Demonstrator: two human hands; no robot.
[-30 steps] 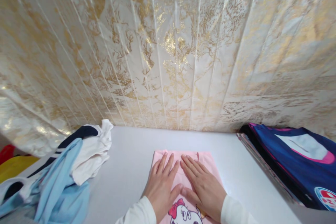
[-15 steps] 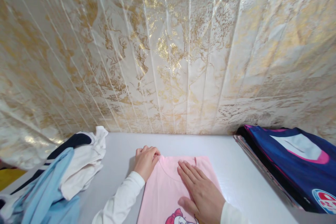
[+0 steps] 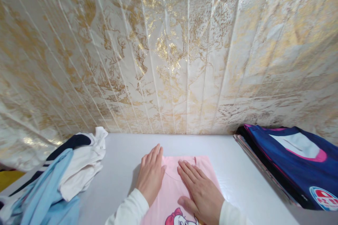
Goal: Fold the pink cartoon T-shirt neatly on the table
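A pink folded T-shirt (image 3: pixel 171 190) with a cartoon print near the bottom edge of the view lies on the white table (image 3: pixel 118 168). My left hand (image 3: pixel 151 175) rests along the shirt's left edge by the collar, its fingers stretched out and pointing away from me. My right hand (image 3: pixel 199 191) lies flat on the shirt's right half, palm down, with fingers extended toward the collar. Neither hand grips the cloth. The shirt's lower part runs out of the frame.
On the left is a loose heap of clothes, with a light blue garment (image 3: pixel 50 186), a white garment (image 3: pixel 81 172) and a dark navy piece (image 3: pixel 72 142). A stack of folded clothes topped by a navy shirt (image 3: pixel 287 161) stands right. A gold-patterned curtain (image 3: pixel 169 59) hangs behind the table.
My left hand has let go of the shirt's upper left corner, straightened its fingers and moved slightly right over the edge. My right hand stays nearly in place on the shirt.
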